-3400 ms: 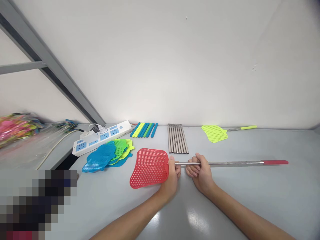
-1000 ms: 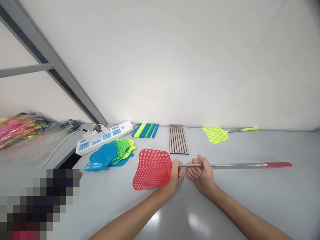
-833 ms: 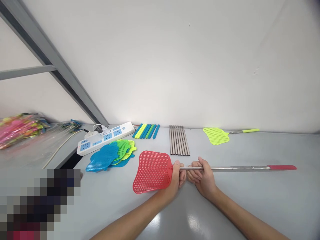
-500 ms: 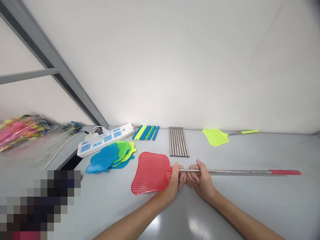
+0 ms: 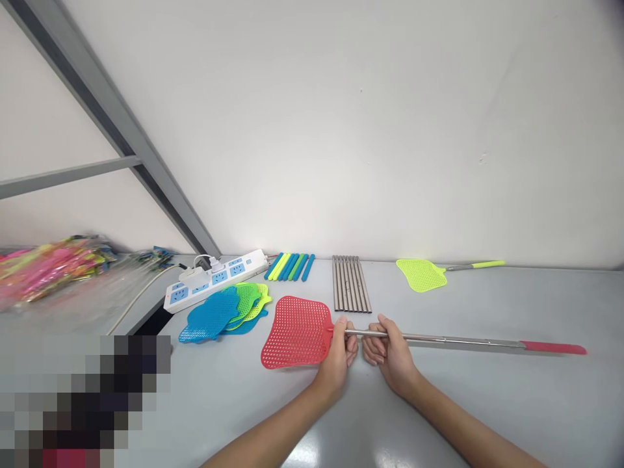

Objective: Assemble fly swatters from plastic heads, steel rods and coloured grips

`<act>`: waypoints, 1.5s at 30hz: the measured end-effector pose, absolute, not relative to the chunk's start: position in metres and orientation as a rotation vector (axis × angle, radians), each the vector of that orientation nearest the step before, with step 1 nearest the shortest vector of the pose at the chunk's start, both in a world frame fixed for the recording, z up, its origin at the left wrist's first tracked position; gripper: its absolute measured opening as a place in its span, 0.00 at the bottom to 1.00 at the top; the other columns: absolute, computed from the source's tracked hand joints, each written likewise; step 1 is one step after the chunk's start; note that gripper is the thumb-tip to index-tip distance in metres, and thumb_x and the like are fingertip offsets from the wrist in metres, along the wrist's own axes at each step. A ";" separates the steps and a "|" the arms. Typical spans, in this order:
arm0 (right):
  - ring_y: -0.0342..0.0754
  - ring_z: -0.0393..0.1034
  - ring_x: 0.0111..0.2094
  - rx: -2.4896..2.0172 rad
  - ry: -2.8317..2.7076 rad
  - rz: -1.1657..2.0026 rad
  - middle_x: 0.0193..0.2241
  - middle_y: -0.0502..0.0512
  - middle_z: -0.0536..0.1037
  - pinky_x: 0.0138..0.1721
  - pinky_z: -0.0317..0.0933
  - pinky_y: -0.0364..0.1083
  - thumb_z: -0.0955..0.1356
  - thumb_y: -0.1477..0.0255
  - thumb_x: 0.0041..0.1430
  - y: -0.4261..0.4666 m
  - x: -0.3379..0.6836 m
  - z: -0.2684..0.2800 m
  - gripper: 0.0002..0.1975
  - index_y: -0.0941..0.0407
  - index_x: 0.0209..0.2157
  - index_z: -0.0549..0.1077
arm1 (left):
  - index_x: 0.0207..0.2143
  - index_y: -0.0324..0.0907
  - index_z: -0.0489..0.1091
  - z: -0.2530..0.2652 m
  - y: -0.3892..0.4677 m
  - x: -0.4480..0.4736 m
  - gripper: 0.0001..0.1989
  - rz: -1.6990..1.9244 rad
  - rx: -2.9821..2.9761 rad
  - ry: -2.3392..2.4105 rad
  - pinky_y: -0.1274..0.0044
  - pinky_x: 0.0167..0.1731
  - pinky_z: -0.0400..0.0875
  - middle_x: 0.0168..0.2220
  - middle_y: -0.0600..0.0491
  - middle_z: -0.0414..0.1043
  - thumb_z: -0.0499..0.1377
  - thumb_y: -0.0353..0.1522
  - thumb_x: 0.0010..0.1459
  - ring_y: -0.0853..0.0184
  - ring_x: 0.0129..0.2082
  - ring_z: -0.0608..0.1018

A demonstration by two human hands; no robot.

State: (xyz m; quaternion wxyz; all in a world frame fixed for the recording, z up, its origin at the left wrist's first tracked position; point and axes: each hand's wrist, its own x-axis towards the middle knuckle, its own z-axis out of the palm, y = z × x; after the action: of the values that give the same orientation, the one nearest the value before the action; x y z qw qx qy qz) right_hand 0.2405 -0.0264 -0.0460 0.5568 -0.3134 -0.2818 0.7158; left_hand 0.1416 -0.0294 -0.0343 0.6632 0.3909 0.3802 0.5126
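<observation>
A red fly swatter (image 5: pixel 298 333) with a perforated head lies across both hands, its telescopic metal rod pulled out long and its red grip (image 5: pixel 553 348) at the far right. My left hand (image 5: pixel 342 350) is closed on the neck where the head meets the rod. Close beside it, my right hand (image 5: pixel 387 351) is closed around the metal rod, thumb on top. Behind the hands lies a row of metal rods (image 5: pixel 351 285). Left of the red head is a fanned pile of blue, green and yellow swatter heads (image 5: pixel 213 315).
Several blue, yellow and green grips (image 5: pixel 289 267) lie near the wall. A white power strip (image 5: pixel 214 279) with plugs stands behind the heads. A yellow-green fly swatter (image 5: pixel 422 274) lies at the back right. Bagged colourful items (image 5: pixel 53 270) are at far left. A pixelated patch covers the lower left.
The view has shifted slightly, so the background sits lower and further right. Both hands keep their hold on the red fly swatter, whose grip end now tilts a little lower.
</observation>
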 end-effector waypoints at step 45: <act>0.41 0.45 0.10 -0.653 -0.747 1.564 0.06 0.46 0.50 0.16 0.40 0.44 0.55 0.63 0.55 -0.035 0.259 -0.045 0.26 0.55 0.06 0.56 | 0.20 0.40 0.55 -0.028 -0.030 0.128 0.21 1.267 0.842 0.850 0.82 0.12 0.44 0.15 0.60 0.52 0.46 0.49 0.51 0.78 0.11 0.54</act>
State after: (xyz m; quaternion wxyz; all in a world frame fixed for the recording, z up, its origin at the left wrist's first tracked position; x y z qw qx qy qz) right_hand 0.2591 -0.0348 -0.0449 0.6009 -0.2819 -0.3224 0.6749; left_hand 0.1283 -0.0298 -0.0278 0.6438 0.3697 0.3733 0.5563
